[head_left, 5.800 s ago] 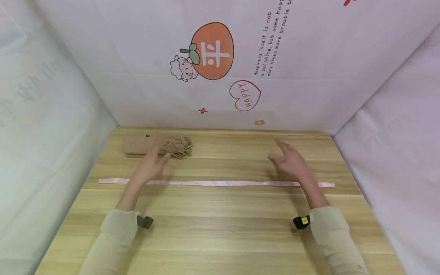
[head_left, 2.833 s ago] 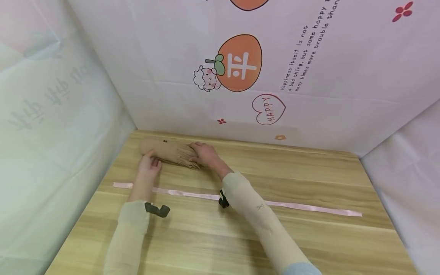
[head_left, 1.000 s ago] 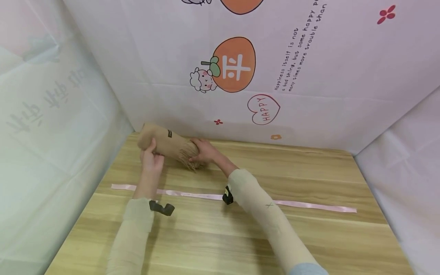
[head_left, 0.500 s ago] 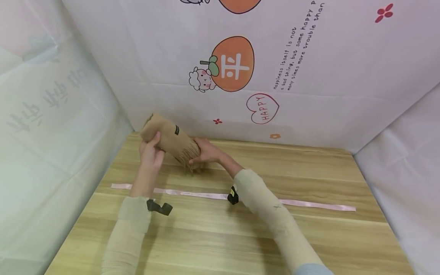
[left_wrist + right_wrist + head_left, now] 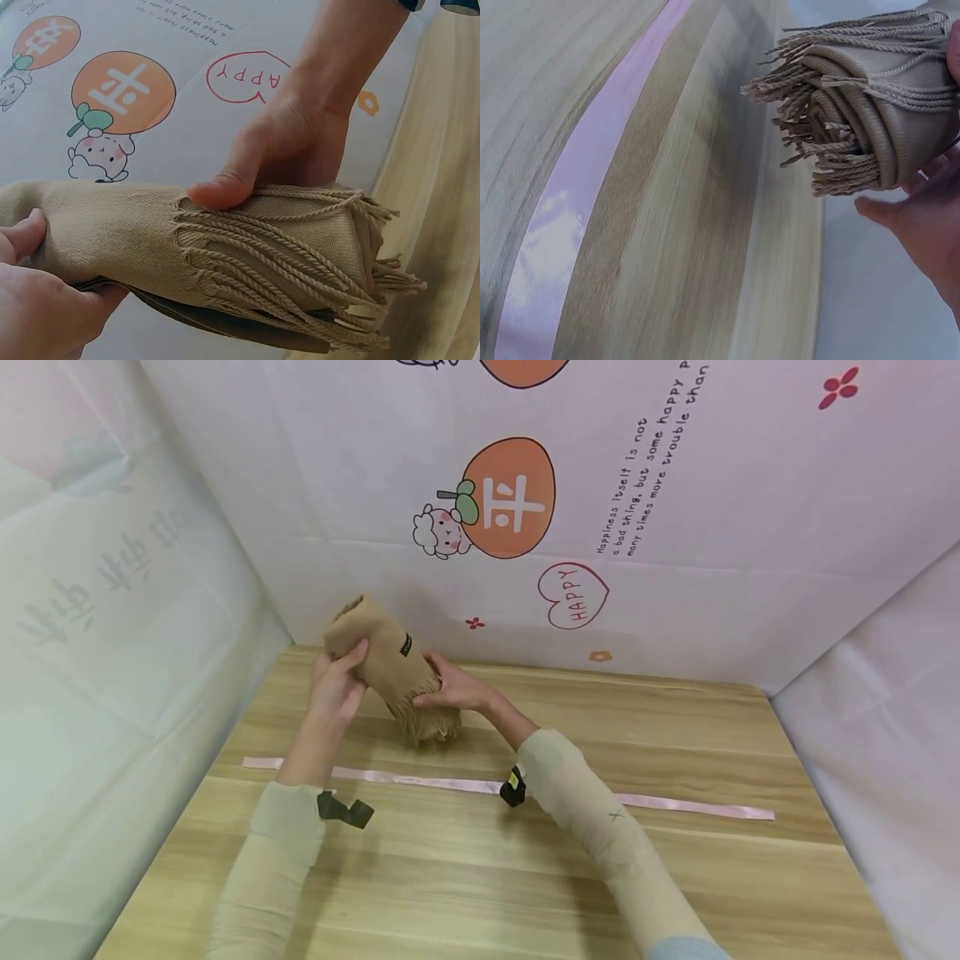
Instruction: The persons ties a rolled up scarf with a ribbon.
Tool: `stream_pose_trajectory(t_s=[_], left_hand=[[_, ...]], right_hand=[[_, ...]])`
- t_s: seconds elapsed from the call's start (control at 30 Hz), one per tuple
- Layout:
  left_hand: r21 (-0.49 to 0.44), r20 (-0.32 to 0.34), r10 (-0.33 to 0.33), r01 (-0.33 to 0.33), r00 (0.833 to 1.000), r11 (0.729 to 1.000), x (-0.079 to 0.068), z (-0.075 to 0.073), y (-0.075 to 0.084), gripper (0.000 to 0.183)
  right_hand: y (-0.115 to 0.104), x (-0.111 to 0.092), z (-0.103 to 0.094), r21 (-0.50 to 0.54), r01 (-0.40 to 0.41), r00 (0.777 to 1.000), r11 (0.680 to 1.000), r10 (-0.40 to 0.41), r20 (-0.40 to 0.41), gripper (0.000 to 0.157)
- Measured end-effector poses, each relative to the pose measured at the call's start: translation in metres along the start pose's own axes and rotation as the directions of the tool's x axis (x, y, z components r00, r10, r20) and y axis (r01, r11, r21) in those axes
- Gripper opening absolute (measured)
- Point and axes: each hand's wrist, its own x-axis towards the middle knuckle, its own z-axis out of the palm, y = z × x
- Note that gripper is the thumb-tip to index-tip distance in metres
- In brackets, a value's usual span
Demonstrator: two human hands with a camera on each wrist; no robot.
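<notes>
A tan scarf (image 5: pixel 386 656), rolled up with twisted fringe at one end and a small dark label, is held tilted over the back left of the table. Its plain end points up and left, its fringed end down and right. My left hand (image 5: pixel 337 685) grips the plain end, thumb on the near face and fingers behind. My right hand (image 5: pixel 461 687) holds the roll beside the fringe, its thumb on top of the cords in the left wrist view. Spiral layers of the scarf (image 5: pixel 870 120) show at the fringed end in the right wrist view.
A pink ribbon (image 5: pixel 697 807) lies straight across the wooden table (image 5: pixel 450 877), passing under both forearms. Printed white cloth (image 5: pixel 675 610) walls in the back and both sides. A small black camera (image 5: pixel 513 787) sits at the right wrist.
Both hands reached in and took hold of the scarf, which lay flat at the back left. Its plain end has risen and swung right, tilting the roll. The ribbon stays on the table.
</notes>
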Motion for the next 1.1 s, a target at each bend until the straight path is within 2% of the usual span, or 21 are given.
stream_pose_trajectory(t_s=[0.13, 0.2, 0.27, 0.33, 0.43, 0.57, 0.7, 0.87, 1.1], left_hand=[[0.052, 0.012, 0.001, -0.001, 1.0, 0.999, 0.0, 0.004, 0.004, 0.068], [0.049, 0.017, 0.005, -0.005, 1.0, 0.999, 0.001, 0.005, 0.006, 0.064], [0.049, 0.026, 0.005, -0.007, 1.0, 0.999, 0.002, 0.007, 0.007, 0.058], [0.044, 0.05, 0.002, -0.004, 0.999, 0.999, 0.002, 0.009, 0.008, 0.053], [0.062, 0.081, -0.002, -0.003, 0.997, 0.998, 0.003, 0.013, 0.01, 0.052], [0.075, 0.093, -0.018, 0.011, 0.996, 0.997, 0.003, 0.018, 0.012, 0.061], [0.075, 0.071, -0.042, 0.037, 0.997, 0.997, 0.005, 0.021, 0.013, 0.065], [0.111, 0.061, -0.06, 0.053, 0.996, 0.992, 0.008, 0.02, 0.011, 0.061], [0.161, 0.072, -0.042, 0.03, 0.997, 0.986, 0.011, 0.018, 0.01, 0.046]], right_hand=[[-0.003, 0.0, 0.001, -0.071, -0.032, 0.997, 0.997, 0.027, -0.067, 0.091], [-0.004, 0.0, 0.001, -0.116, -0.021, 0.996, 0.993, 0.011, -0.088, 0.094], [-0.006, 0.0, 0.0, -0.115, 0.012, 0.995, 0.993, -0.023, -0.096, 0.096], [-0.008, 0.001, -0.001, -0.064, 0.06, 0.995, 0.996, -0.065, -0.081, 0.094], [-0.011, 0.001, -0.002, 0.063, 0.102, 0.995, 0.993, -0.1, -0.029, 0.082], [-0.013, -0.002, 0.001, 0.218, 0.067, 0.997, 0.974, -0.073, 0.021, 0.066], [-0.014, -0.007, 0.005, 0.351, 0.017, 1.0, 0.936, -0.02, 0.005, 0.059], [-0.015, -0.015, 0.008, 0.437, -0.006, 1.0, 0.9, 0.015, -0.016, 0.051], [-0.017, -0.019, 0.014, 0.498, -0.031, 0.998, 0.867, 0.054, -0.031, 0.045]])
